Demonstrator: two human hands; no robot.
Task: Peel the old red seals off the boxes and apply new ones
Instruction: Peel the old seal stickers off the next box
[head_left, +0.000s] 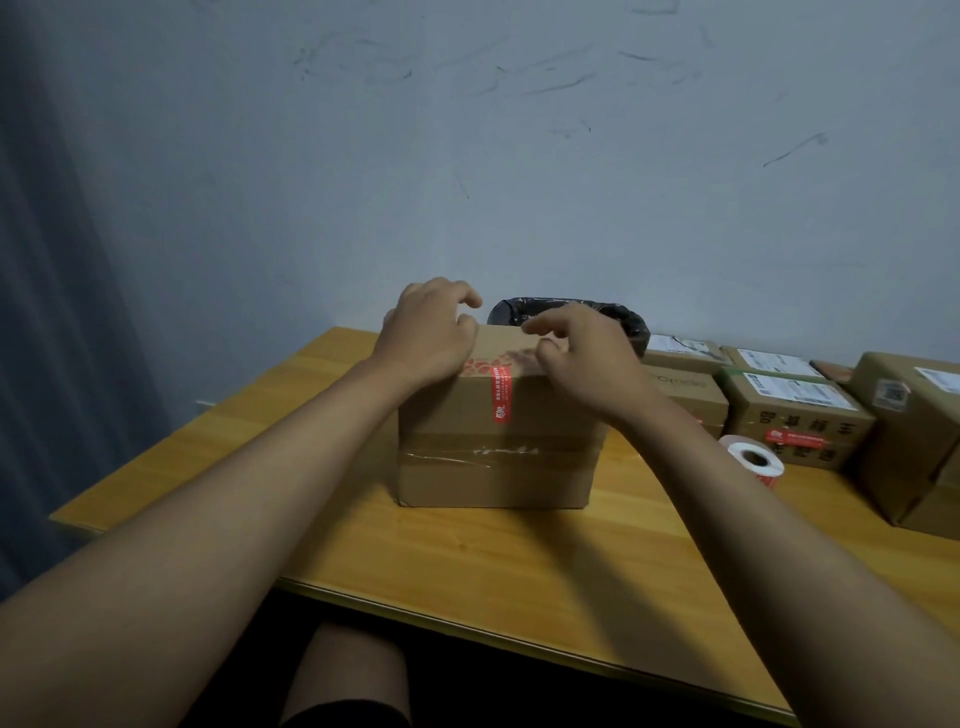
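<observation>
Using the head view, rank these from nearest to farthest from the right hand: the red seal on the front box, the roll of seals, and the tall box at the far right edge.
From the right hand:
1. Red seal, just left of the hand on the front box's face.
2. Roll of seals, on the table to the hand's right and nearer the camera.
3. Tall box, at the far right edge.

The scene was dimly and evenly lit, with a cool bluish cast on the wall (571, 156); only soft shadows were thrown beneath the box (496, 441); faint glare was seen on its clear tape (493, 452); edges were bowed by wide-angle distortion; fine print was blurred.
</observation>
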